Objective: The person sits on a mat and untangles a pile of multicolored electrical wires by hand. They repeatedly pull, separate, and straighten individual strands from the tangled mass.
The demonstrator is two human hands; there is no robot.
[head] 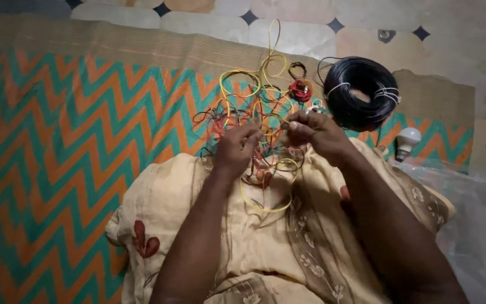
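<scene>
1. Left hand point(237, 149) and right hand point(313, 132) both pinch strands of a tangled bundle of thin yellow, red and orange wires point(254, 107), over the lap.
2. Beneath lies a zigzag orange-green woven mat point(57, 141).
3. Right of the tangle: a coiled black cable point(361, 93), then a white bulb point(407, 141).

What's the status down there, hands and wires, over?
Left hand and right hand both pinching the tangle of yellow and red wires. Tangle over cream cloth and zigzag mat. Black wire coil, white bulb lie apart.
</scene>
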